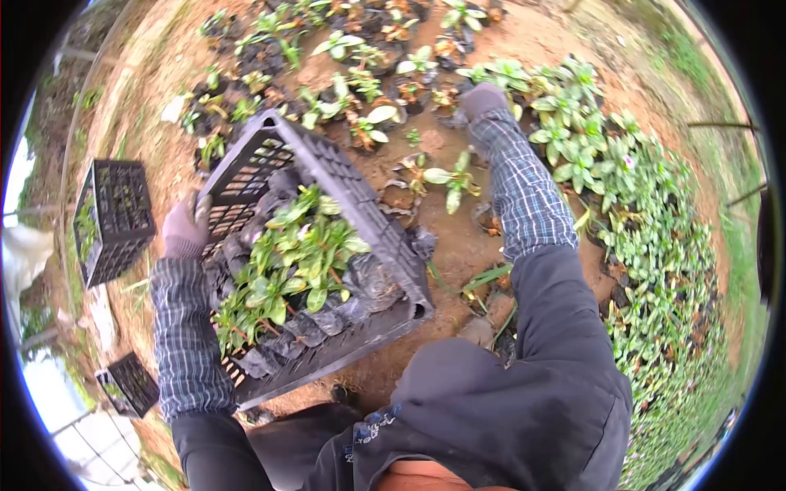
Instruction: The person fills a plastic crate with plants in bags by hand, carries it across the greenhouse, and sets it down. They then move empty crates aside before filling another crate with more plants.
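Note:
My left hand (185,222), in a light glove, is closed on the left side of a black plastic crate (360,188). The crate is tilted and holds leafy seedlings (286,262) in black bags, packed along its lower side. My right hand (483,100), also gloved, reaches out to the plants on the ground beyond the crate. Its fingers are mostly hidden by the back of the hand, so what it touches does not show. Near it are a bagged plant (501,75) and others with dry brown leaves. Checked sleeves cover both forearms.
Dense rows of green plants (655,213) run down the right side. Scattered bagged plants (336,45) lie across the top. Two more black crates stand at the left, one larger (119,213) and one lower down (129,385). A small plant (454,182) sits on brown soil between my arms.

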Tool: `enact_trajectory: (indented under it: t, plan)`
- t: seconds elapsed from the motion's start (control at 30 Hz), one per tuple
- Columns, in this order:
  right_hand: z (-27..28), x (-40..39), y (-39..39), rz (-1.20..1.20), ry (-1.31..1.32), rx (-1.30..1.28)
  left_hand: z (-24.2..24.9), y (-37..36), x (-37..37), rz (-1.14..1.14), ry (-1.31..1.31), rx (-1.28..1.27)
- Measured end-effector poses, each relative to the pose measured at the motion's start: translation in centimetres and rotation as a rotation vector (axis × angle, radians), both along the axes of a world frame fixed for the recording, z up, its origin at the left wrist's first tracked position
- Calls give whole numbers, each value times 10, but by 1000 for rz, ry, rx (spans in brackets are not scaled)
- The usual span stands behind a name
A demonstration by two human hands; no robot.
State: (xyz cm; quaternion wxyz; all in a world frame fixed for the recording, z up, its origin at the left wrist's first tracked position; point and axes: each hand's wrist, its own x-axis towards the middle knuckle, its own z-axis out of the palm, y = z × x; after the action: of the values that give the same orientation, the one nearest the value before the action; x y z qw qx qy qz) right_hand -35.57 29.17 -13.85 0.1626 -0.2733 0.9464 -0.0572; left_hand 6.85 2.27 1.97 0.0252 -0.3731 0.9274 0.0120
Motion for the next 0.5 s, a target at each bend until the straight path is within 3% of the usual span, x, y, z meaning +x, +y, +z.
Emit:
enact_trajectory:
  t: [0.03,0.07,0.13,0.2,0.3,0.47,0.5]
  plan:
    - [-7,-4,-9,-257,-106,-118,0,0,0,-5,11,-9]
    - [-20,-12,-8,-203,-45,-76,0,0,0,-11,23,-15]
    - [13,12,-3,-119,36,-59,1,-2,0,-19,38,3]
    - [-8,-5,-1,-380,-231,-250,-1,-3,4,-64,113,17]
    - [-18,8,8,-308,35,-375,3,-4,-5,-55,68,46]
    - [-14,38,36,-356,92,-627,6,-10,1,-82,-1,103]
    - [-8,38,45,-207,199,-604,1,-12,3,-105,39,115]
